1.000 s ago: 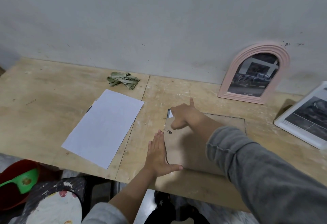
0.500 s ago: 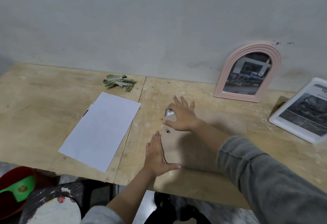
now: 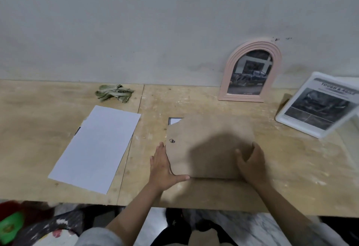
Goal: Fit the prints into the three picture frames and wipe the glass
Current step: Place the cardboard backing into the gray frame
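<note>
A brown backing board [image 3: 204, 133] lies on a face-down picture frame, of which only the far left corner [image 3: 174, 120] shows, with white paper in it. A small metal hanger [image 3: 172, 141] sits near the board's left edge. My left hand [image 3: 162, 168] lies flat against the board's left side, thumb stretched along its near edge. My right hand [image 3: 250, 161] curls over the board's near right edge. A white print sheet [image 3: 97, 144] lies face down to the left. A green cloth [image 3: 113, 92] is crumpled near the wall.
A pink arched frame [image 3: 233, 67] with a print leans on the wall at the back right. A white frame [image 3: 299, 127] with a print stands tilted at the far right. The wooden table [image 3: 38, 119] ends just before me. A red and green object [image 3: 11, 224] sits below left.
My right hand left the board's far left corner and came back to its near right edge. My left hand stayed at the left side. The view shifted slightly.
</note>
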Available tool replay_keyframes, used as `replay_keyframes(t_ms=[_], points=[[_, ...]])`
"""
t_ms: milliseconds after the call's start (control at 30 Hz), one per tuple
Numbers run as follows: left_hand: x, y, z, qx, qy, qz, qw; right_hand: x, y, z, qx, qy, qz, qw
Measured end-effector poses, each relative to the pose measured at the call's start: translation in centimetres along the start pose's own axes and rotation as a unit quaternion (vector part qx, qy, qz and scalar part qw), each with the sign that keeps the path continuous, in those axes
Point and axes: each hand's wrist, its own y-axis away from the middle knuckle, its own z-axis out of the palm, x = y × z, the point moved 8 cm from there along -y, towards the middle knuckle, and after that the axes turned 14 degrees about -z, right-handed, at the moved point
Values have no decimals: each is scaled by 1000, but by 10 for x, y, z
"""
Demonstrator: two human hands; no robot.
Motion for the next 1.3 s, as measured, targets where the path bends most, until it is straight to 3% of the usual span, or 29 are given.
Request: replay_keyframes(t_ms=[200,400,667,967,1100,1300], points=[[6,2,-5,-32,26,-2,999,-8,2,-8,20,-29,9,999],[-6,0,-44,59,178,-19,982,-35,3,7,17,-89,-30,995],[2,9,-43,78,183,-69,978,-37,4,-3,46,-117,-17,992],[102,48,31,12,188,-15,982,52,31,-93,42,-42,-9,998],[158,80,75,-20,187,44,981,111,44,-138,28,1,30,999],[209,107,142,-91,149,49,983,178,42,-179,-21,64,82,994]])
